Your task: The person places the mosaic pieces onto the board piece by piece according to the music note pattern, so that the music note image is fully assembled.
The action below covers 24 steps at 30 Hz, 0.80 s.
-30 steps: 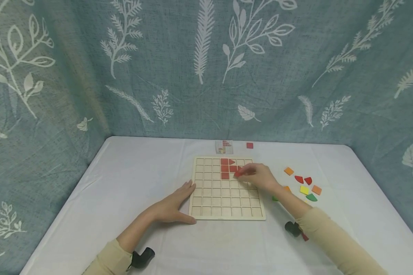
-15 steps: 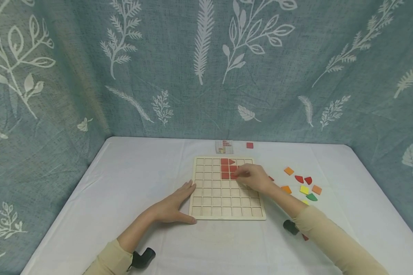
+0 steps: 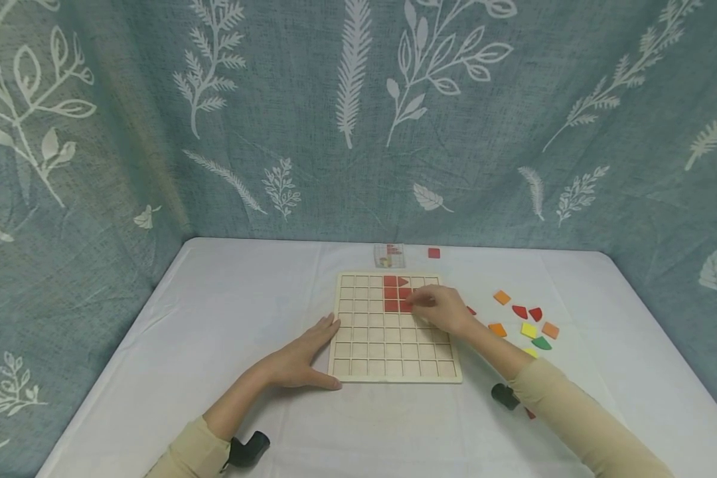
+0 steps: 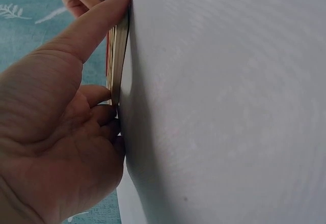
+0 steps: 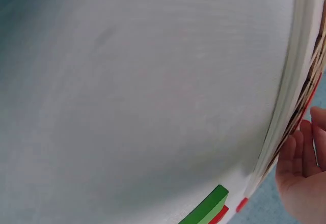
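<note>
A pale wooden grid board (image 3: 367,335) lies on the white table, with several red tiles in its upper cells. My left hand (image 3: 301,355) is spread against the board's left side, its thumb (image 4: 104,23) at the front corner. My right hand (image 3: 442,309) reaches over the board's right half, thumb and forefinger bent together. Those fingertips pinch at the right edge of a red square tile (image 3: 403,306), which sits in a third-row cell directly right of another red square (image 3: 391,305). A red triangle (image 3: 402,281) lies in the top row. The right hand hides the cells beneath it.
A small printed card (image 3: 390,255) and a loose red square (image 3: 433,253) lie behind the board. To the right are scattered orange (image 3: 502,297), red (image 3: 520,311), yellow (image 3: 528,330) and green pieces (image 3: 540,342). A patterned curtain (image 3: 311,119) hangs behind the table.
My right hand has lowered the red square tile into its third-row cell since one second ago. Over the last half second it has barely moved. My left hand stays in place.
</note>
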Available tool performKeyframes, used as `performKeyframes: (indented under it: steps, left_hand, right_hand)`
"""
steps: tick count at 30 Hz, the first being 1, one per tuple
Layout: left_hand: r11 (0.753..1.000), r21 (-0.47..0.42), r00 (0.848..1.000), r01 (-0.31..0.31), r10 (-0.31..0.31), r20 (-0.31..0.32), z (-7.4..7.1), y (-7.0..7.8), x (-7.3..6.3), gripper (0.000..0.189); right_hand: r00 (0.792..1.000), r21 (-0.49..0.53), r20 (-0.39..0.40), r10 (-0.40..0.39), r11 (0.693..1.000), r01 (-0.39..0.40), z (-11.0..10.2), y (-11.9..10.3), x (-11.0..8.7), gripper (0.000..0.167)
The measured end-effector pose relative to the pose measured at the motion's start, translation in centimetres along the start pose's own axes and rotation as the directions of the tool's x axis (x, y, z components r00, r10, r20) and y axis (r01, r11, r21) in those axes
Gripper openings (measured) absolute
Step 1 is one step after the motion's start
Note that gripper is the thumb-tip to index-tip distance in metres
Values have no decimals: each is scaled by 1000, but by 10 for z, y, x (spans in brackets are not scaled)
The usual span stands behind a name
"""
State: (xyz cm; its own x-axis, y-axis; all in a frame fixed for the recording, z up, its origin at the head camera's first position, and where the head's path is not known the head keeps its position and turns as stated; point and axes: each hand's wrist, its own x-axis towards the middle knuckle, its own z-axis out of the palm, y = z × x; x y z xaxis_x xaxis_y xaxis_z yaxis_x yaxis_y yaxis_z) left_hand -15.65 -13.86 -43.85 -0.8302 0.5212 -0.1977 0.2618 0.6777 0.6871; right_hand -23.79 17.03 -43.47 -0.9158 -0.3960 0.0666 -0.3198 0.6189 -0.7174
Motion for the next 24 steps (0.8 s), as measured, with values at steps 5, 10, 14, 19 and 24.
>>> performKeyframes:
  steps: [5,10,14,19,24]
  left_hand:
    - [1000,-2,1000,8,-8,4,0,1,0,109]
    - [1000,3,1000,7,-7,3,0,2,-1,109]
    - [1000,4,1000,2,-2,0,0,2,-1,109]
    - [1000,-2,1000,11,-11,-5,1,2,-1,110]
    - [1000,1,1000,24,-24,-14,3,2,-1,111]
  right_hand:
    - [994,47,-17,111,993,-110,-4,1,3,19]
    - [976,132,-63,209,971,-199,-13,7,9,25]
    - [950,179,-100,295,945,-274,-23,13,17,31]
    - [930,172,-144,338,934,-313,-32,24,30,37]
    - [916,169,-178,360,928,-332,-38,36,41,44]
